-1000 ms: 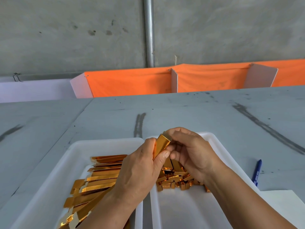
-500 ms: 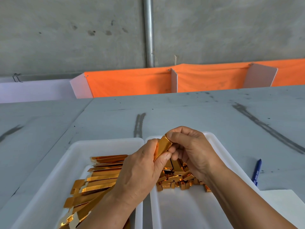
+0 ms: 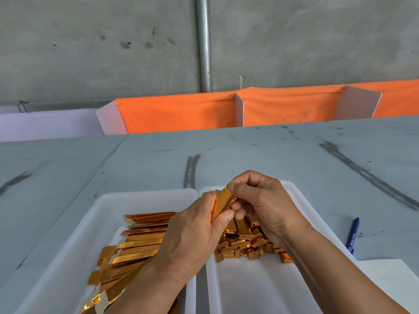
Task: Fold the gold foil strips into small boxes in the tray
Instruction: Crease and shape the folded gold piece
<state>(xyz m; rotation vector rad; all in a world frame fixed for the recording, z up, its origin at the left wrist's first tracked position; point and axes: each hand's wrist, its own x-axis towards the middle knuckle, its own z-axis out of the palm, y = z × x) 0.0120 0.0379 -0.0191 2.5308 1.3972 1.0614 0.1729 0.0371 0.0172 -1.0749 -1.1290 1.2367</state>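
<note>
Fingertips (image 3: 229,215) of left hand (image 3: 192,236) and right hand (image 3: 267,207) pinch foil strip (image 3: 224,201).

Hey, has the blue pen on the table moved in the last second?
No. The blue pen lies in the same spot beside the right tray, its lower end near the white paper.

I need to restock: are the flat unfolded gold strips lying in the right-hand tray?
No, the flat strips lie in the left tray, while the right tray holds small folded boxes.
</note>
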